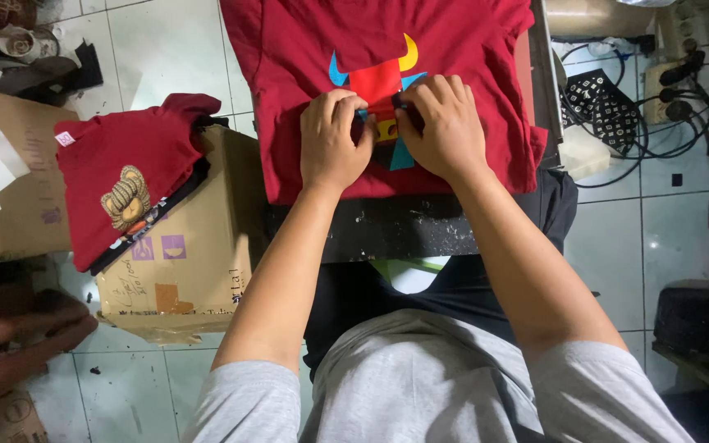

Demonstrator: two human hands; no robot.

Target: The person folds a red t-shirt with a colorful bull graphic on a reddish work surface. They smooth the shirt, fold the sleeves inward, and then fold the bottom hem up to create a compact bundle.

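Red T-shirt (305,49) lies flat on the black platen; colourful horned print (377,82) faces up.

left hand (334,139): palm down, fingers curled | right hand (441,123): same, thumbs near

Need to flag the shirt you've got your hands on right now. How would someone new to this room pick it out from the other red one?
Look to the black work surface in front of the person: the flat red shirt lies spread on it, under the left hand and right hand. It bears a blocky print with blue and yellow horns, while the folded red shirt on the cardboard box shows a bear.
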